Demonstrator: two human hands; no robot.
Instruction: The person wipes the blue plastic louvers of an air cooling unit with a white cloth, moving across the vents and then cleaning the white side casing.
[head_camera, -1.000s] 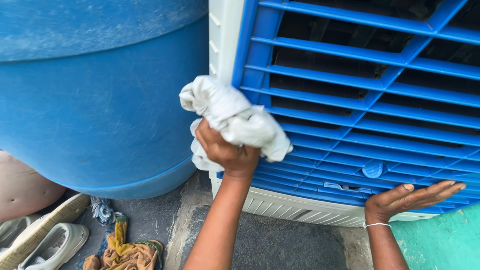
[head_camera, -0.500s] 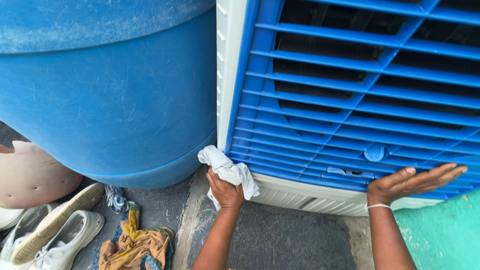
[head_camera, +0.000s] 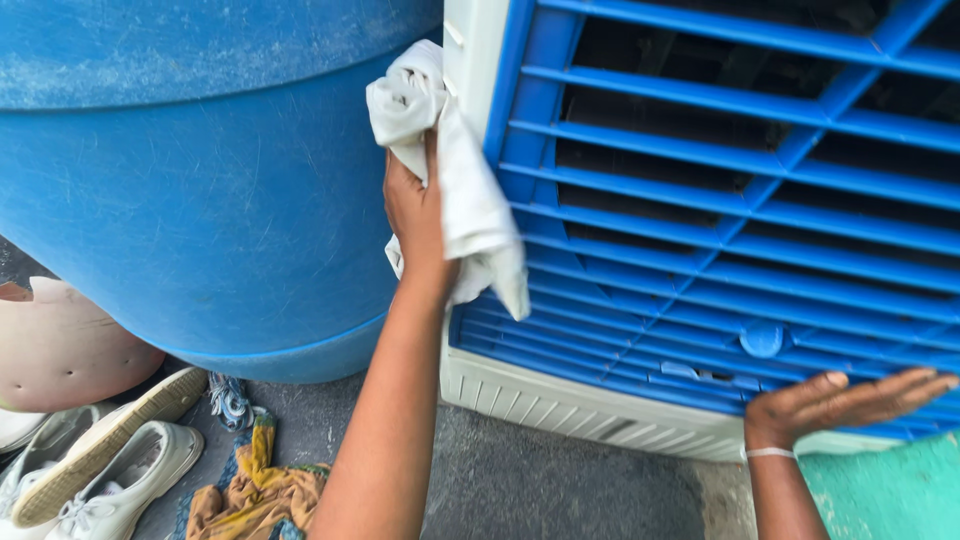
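My left hand (head_camera: 412, 215) grips a crumpled white cloth (head_camera: 470, 200) and presses it against the left edge of an air cooler, where the white casing (head_camera: 470, 50) meets the blue slatted grille (head_camera: 740, 210). The cloth hangs down over the grille's left side. My right hand (head_camera: 840, 400) lies flat with fingers spread against the lower right of the grille, a thin white band on its wrist.
A large blue plastic drum (head_camera: 200, 180) stands close to the cooler's left. On the grey floor lie white shoes (head_camera: 110, 470), a yellow-brown rag (head_camera: 255, 490) and a pinkish pot (head_camera: 60, 345). A green surface (head_camera: 890, 490) shows at lower right.
My left hand has swept the cloth down to the cooler's bottom left corner and then back up along its left edge. The right hand stays flat on the grille.
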